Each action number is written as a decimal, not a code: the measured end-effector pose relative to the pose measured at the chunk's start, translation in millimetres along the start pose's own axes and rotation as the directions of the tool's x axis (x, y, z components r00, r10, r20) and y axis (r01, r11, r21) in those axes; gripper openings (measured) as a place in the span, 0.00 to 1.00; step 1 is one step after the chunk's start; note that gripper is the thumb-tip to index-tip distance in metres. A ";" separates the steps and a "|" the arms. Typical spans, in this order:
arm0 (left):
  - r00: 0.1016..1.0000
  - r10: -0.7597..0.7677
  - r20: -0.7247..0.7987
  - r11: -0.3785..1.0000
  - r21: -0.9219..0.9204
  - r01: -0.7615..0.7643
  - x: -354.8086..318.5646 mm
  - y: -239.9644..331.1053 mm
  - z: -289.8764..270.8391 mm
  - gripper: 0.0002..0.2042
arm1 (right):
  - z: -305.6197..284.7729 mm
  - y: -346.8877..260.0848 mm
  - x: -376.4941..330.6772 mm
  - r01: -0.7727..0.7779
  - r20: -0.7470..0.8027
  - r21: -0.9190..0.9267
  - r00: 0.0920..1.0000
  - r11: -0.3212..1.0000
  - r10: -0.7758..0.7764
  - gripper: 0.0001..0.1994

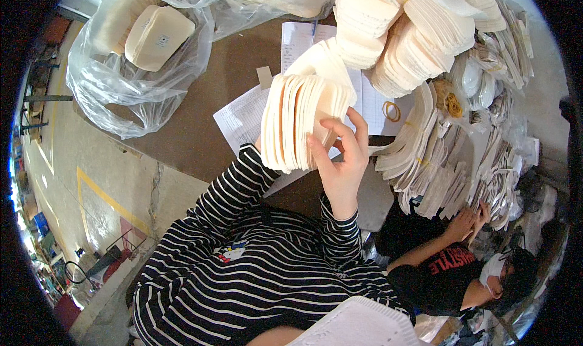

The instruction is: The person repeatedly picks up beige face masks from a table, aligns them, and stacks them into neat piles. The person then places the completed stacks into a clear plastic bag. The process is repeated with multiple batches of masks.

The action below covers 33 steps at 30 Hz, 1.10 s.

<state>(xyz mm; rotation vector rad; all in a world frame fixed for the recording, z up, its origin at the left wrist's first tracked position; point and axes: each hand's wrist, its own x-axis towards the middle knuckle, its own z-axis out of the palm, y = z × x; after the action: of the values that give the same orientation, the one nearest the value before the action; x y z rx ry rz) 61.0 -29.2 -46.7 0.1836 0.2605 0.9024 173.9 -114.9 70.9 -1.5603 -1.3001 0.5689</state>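
A thick stack of cream cut-out sheets (pixel 300 121) is held on edge above the brown worktop (pixel 194 127). The right hand (pixel 343 157) pinches its near end, fingers closed on the sheets. The left hand is hidden behind the stack, so its grip cannot be told. The sheets look thin, light and bendy, likely to fan or slip; both ends seem the safest hold. A clear plastic bag (pixel 121 72) holds similar cream pieces.
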 end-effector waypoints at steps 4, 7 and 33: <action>0.999 -0.030 0.023 1.000 -0.009 0.030 -3.6 4.0 9.3 0.26 | 3.5 8.3 -1.3 0.011 -0.037 0.010 0.999 1.000 -0.011 0.11; 0.991 -0.100 0.084 0.976 -0.183 0.114 1.9 -0.6 -0.1 0.26 | 1.5 3.7 0.6 0.023 -0.035 -0.022 0.999 0.999 -0.024 0.11; 0.954 -0.084 0.288 0.916 -0.355 0.187 -8.1 -1.7 11.7 0.27 | -0.1 -5.4 -2.9 0.068 -0.004 -0.089 0.998 0.994 -0.069 0.15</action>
<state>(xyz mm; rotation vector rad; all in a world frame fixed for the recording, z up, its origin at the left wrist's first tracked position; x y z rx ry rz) 61.0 -37.3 -34.9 -0.0730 -0.1549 0.7615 170.6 -117.9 75.0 -1.5818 -1.3843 0.4671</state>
